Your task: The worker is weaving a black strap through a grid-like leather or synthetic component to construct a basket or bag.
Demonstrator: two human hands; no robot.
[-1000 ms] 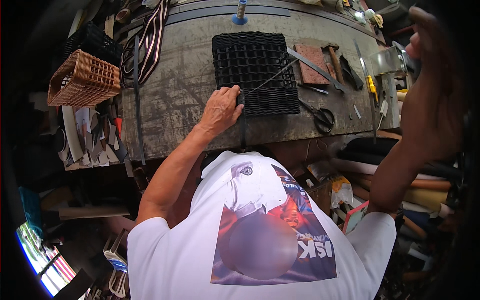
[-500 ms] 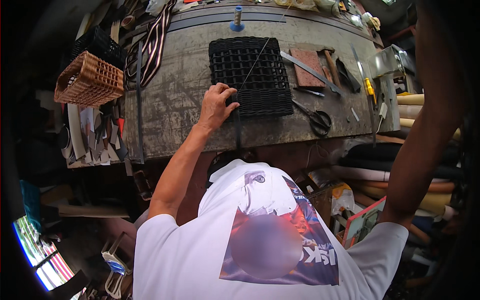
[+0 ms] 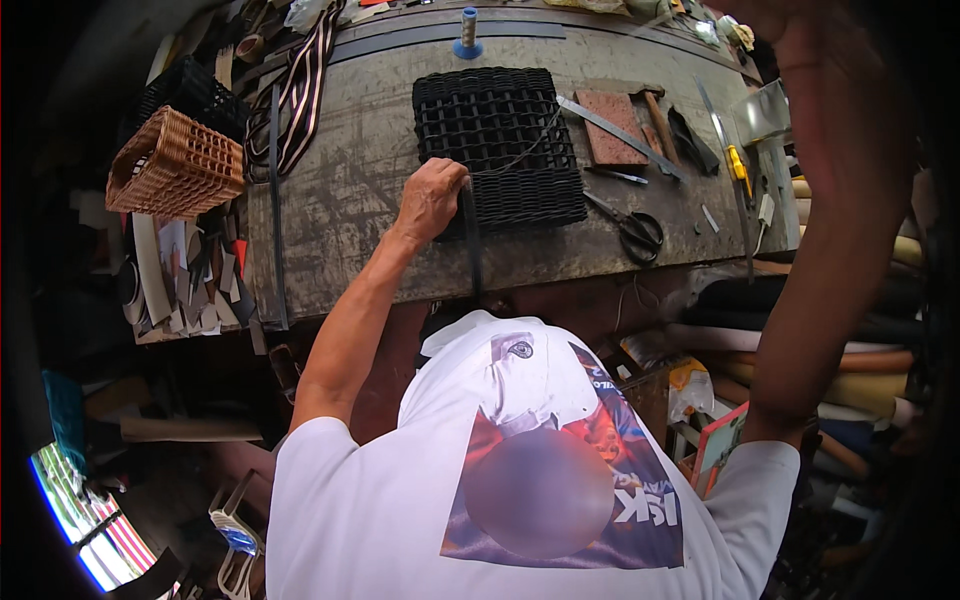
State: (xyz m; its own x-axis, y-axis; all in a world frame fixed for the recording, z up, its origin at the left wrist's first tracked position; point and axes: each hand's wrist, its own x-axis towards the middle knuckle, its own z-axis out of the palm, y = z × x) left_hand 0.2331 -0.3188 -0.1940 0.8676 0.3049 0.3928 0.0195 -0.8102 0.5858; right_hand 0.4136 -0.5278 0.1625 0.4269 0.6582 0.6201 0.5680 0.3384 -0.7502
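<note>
A black woven basket [image 3: 495, 125] lies on the worktable, its open lattice facing up and a denser woven band on the near side. At its near left corner my left hand [image 3: 434, 195] is closed, pinching a black strap [image 3: 473, 245] that hangs down over the table's front edge. A thin dark thread [image 3: 520, 155] runs from beside these fingers in a slack curve across the basket. My right hand [image 3: 800, 50] is raised high at the upper right, dark and partly cut off by the picture's edge; its fingers and anything in them cannot be made out.
Right of the basket lie scissors [image 3: 638, 236], a metal ruler [image 3: 625, 138], a reddish block [image 3: 610, 125], a hammer [image 3: 655, 120] and a yellow-handled tool [image 3: 738, 165]. A thread spool [image 3: 468, 35] stands behind. A brown wicker basket [image 3: 180, 165] is at the left.
My right hand has come lower into view at the upper right. The thread, taut before, now curves slackly over the basket. My left hand stays at the strap, its fingers more closed.
</note>
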